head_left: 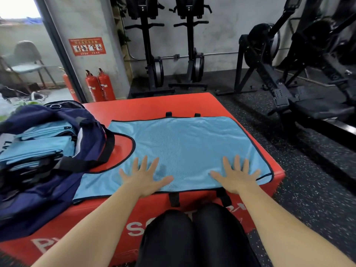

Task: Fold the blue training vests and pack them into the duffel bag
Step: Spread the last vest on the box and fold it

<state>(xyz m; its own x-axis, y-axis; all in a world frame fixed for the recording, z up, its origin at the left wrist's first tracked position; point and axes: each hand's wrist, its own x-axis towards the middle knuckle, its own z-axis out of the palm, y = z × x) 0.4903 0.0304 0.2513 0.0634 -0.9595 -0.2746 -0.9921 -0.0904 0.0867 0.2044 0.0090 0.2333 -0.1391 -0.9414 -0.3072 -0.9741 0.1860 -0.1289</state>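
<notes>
Blue vest [185, 147], frame centre on red box [146, 106]: left hand [143, 178] and right hand [236, 177] splayed flat, gripping nothing, smoothing; folding apparently next, duffel bag [63, 151] left.

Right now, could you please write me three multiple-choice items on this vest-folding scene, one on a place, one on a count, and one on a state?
1. Where is the duffel bag?
A. left of the spread vest
B. right of it
C. on the floor

2. How many red fire extinguishers stand by the pillar?
A. one
B. three
C. five

3. How are the hands placed?
A. fists
B. flat on the vest
C. holding the straps

Answers:
1 A, the bag sits at the box's left end.
2 B, three red cylinders show.
3 B, left hand and right hand press open-palmed.
</notes>
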